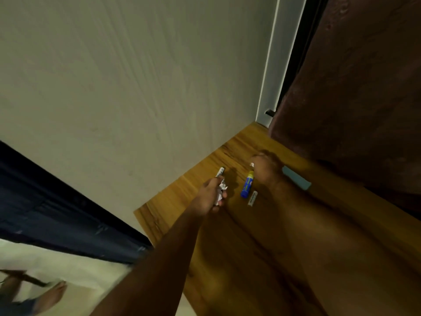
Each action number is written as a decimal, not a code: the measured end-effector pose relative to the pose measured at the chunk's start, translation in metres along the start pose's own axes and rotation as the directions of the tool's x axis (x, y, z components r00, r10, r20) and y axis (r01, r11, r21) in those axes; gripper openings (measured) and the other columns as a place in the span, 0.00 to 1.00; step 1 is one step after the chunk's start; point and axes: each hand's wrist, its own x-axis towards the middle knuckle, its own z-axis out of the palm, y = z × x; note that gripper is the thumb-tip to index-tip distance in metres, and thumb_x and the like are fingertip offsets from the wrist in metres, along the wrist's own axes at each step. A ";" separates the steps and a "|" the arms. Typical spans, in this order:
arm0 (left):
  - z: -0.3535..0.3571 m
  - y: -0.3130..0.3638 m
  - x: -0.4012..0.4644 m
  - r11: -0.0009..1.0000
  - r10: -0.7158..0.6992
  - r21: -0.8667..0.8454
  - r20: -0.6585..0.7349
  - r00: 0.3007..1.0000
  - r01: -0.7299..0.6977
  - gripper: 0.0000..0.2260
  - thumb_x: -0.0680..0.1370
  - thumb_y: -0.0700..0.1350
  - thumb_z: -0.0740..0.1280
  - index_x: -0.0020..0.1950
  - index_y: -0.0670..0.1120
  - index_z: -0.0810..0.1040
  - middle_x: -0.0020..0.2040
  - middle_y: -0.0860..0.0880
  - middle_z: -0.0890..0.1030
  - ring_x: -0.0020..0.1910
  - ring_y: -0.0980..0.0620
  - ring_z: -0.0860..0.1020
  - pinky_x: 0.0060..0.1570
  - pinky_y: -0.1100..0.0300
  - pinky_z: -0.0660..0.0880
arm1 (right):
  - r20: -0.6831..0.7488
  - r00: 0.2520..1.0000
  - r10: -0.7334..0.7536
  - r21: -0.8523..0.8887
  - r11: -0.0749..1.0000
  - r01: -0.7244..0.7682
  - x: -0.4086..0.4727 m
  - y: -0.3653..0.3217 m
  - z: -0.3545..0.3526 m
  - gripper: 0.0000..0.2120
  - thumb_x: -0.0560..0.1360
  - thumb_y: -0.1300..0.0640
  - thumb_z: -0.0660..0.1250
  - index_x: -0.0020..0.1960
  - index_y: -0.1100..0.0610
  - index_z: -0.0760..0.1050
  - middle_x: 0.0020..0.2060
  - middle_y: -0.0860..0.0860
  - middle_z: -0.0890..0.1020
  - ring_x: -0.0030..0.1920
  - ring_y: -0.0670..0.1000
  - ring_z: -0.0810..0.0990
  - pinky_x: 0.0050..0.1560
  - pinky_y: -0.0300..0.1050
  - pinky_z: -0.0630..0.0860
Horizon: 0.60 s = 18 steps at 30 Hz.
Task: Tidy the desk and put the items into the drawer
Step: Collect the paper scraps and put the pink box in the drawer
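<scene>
A plain cream-coloured wall is filling most of the view. A dark maroon curtain is hanging at right, a dark navy fabric lying at lower left.

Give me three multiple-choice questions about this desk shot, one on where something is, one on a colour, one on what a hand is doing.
1. Where does the glue stick lie?
A. Between the two hands
B. On the floor
C. In the left hand

2. What colour is the glue stick's body?
A. Red
B. Blue
C. Black

3. What is the left hand doing?
A. Resting flat and open
B. Gripping crumpled paper
C. Pulling the curtain

Answers: 1 A, it lies on the desk between the left hand and the right hand. 2 B, the tube is blue with a yellow cap. 3 B, fingers curl round white paper.
</scene>
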 end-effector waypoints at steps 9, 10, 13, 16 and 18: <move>0.026 0.004 -0.012 0.999 -0.003 -0.032 -0.006 1.000 0.003 0.11 0.81 0.51 0.57 0.46 0.46 0.73 0.32 0.49 0.76 0.23 0.54 0.68 0.22 0.65 0.58 | -0.137 0.962 0.235 0.724 0.687 -0.065 -0.031 0.002 -0.013 0.06 0.76 0.64 0.64 0.49 0.57 0.79 0.45 0.55 0.82 0.46 0.55 0.79 0.46 0.45 0.76; 0.033 0.005 -0.016 0.999 -0.006 -0.043 0.009 1.000 0.006 0.12 0.81 0.51 0.56 0.44 0.46 0.73 0.31 0.49 0.75 0.23 0.54 0.67 0.22 0.65 0.57 | -0.066 0.961 0.270 0.883 0.464 -0.069 -0.044 0.000 -0.019 0.07 0.75 0.64 0.63 0.46 0.54 0.78 0.41 0.53 0.80 0.41 0.53 0.78 0.39 0.43 0.75; 0.051 0.006 -0.028 0.998 0.000 -0.060 0.043 0.999 0.002 0.14 0.80 0.50 0.53 0.42 0.47 0.74 0.29 0.50 0.75 0.22 0.55 0.67 0.22 0.65 0.56 | 0.219 0.946 0.240 0.976 -0.056 -0.211 -0.086 -0.006 -0.033 0.10 0.78 0.61 0.56 0.43 0.52 0.74 0.35 0.52 0.75 0.30 0.49 0.72 0.27 0.38 0.66; 0.069 -0.001 -0.045 0.998 0.021 -0.062 0.098 0.995 -0.015 0.16 0.79 0.50 0.51 0.39 0.47 0.74 0.29 0.50 0.74 0.22 0.55 0.66 0.20 0.67 0.56 | 0.288 0.941 0.177 0.953 -0.148 -0.264 -0.127 -0.002 -0.036 0.11 0.78 0.55 0.58 0.39 0.54 0.73 0.33 0.53 0.75 0.25 0.47 0.70 0.26 0.37 0.61; 0.083 -0.007 -0.058 0.999 0.019 -0.035 0.119 0.993 -0.015 0.16 0.79 0.51 0.51 0.39 0.48 0.73 0.29 0.51 0.73 0.21 0.56 0.66 0.20 0.67 0.57 | 0.182 0.953 0.244 0.979 0.045 -0.199 -0.151 0.006 -0.033 0.14 0.78 0.50 0.65 0.36 0.54 0.72 0.30 0.50 0.75 0.24 0.44 0.68 0.22 0.37 0.60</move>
